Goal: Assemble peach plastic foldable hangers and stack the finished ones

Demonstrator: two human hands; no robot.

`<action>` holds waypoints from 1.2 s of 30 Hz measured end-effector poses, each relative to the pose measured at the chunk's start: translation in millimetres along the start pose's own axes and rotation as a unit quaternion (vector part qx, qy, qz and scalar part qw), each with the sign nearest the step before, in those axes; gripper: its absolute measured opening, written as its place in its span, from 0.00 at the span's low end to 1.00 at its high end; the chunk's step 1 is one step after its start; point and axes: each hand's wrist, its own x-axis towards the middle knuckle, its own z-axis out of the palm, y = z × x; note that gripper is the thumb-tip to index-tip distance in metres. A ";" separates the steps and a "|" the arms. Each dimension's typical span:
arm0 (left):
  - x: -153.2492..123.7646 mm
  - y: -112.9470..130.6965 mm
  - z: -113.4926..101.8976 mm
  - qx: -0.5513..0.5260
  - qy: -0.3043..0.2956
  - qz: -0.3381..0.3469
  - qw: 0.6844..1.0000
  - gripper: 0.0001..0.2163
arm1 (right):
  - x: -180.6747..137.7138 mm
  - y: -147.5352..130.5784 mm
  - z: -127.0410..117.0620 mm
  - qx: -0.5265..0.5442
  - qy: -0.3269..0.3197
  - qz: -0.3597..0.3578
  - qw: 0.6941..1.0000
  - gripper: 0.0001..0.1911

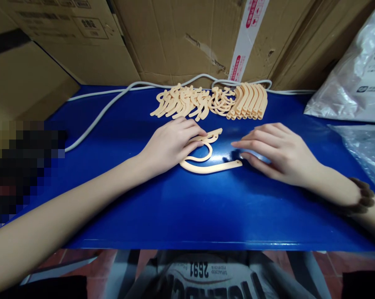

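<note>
A beige plastic hook-shaped piece [210, 166] lies on the blue table [187, 216] between my hands. My left hand [171, 143] rests palm down on its curved end and on a second beige piece [212, 135], fingers stretched out. My right hand [276, 151] lies flat and open to the right, with its thumb tip close to the straight end of the piece. Behind them a row of several similar beige pieces [210, 101] lies heaped and stacked along the table's far side.
A white cable [104, 110] runs across the back of the table. Cardboard boxes [187, 37] stand behind. Clear plastic bags [355, 74] sit at the right. A dark bead bracelet [363, 197] is on my right wrist. A blurred patch covers the left edge.
</note>
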 end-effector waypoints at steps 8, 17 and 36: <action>-1.8 3.0 1.5 0.022 0.006 0.003 1.000 0.09 | 77.6 38.8 13.2 -0.084 -0.063 0.113 0.988 0.18; -1.1 4.3 -0.6 0.066 0.001 0.016 0.998 0.09 | 156.5 43.8 37.9 -0.103 -0.100 0.269 0.952 0.25; -1.0 5.0 -2.3 0.062 -0.011 0.017 0.998 0.11 | 162.9 42.6 36.7 0.035 -0.113 0.318 0.941 0.17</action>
